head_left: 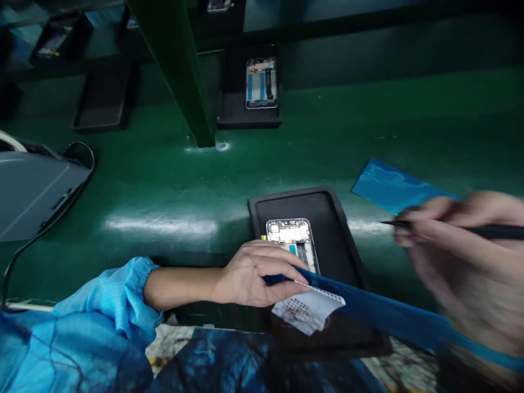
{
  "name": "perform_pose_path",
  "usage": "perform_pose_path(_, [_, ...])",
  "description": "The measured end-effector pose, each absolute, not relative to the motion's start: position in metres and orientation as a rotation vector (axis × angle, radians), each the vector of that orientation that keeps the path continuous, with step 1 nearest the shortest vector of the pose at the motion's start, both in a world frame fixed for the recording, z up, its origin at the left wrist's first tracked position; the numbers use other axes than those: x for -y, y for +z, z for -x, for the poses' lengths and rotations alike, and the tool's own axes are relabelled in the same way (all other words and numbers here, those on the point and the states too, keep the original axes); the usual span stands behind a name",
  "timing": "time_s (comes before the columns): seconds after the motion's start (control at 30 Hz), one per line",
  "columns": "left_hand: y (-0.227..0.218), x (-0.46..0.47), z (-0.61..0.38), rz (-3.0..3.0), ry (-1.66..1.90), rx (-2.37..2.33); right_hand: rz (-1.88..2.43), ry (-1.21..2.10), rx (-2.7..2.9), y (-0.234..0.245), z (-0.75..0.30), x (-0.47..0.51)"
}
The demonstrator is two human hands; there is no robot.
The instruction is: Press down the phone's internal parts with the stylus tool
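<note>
My left hand (262, 273) pinches a white sheet of small dark red dot stickers (305, 311) between thumb and fingers. It hangs over an opened phone (292, 234), whose lower part it covers. The phone lies in a black tray (331, 229). From beneath my left fingers a long blue strip (380, 303) slants towards my right wrist. My right hand (466, 256), blurred, is closed around a slim black pointed tool (499, 232), which looks like tweezers; its tip points left, right of the tray. A blue film piece (397, 183) lies just beyond that hand.
Behind a green post (176, 65), another opened phone (262, 84) rests on a black tray (233, 112). A further black tray (104, 98) sits to the left. At the left edge stands a grey device (36, 191) with a black cable (92, 158). The bench top (164, 180) is green.
</note>
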State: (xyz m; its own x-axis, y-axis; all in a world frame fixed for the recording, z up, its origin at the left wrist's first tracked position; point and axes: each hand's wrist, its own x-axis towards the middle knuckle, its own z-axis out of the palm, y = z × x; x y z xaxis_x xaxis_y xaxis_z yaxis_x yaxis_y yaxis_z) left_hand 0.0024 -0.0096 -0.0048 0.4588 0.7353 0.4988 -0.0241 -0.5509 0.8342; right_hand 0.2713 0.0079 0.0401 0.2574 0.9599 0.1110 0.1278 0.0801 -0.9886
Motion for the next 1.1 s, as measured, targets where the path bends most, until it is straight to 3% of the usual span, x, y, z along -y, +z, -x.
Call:
perform_pose_path(0.17, [-0.003,0.011,0.001,-1.907,0.991,-0.617,1.3,1.192,1.134,0.015,-0.243,-0.033])
perform_pose_path(0.47, [-0.007,0.015,0.003,-1.891,0.899,-0.675,1.426,0.989,1.338,0.014,-0.239,-0.025])
perform_pose_path(1.1, [0.0,0.005,0.0,-1.941,1.025,-0.582,1.473,0.947,1.378,0.016,-0.232,-0.024])
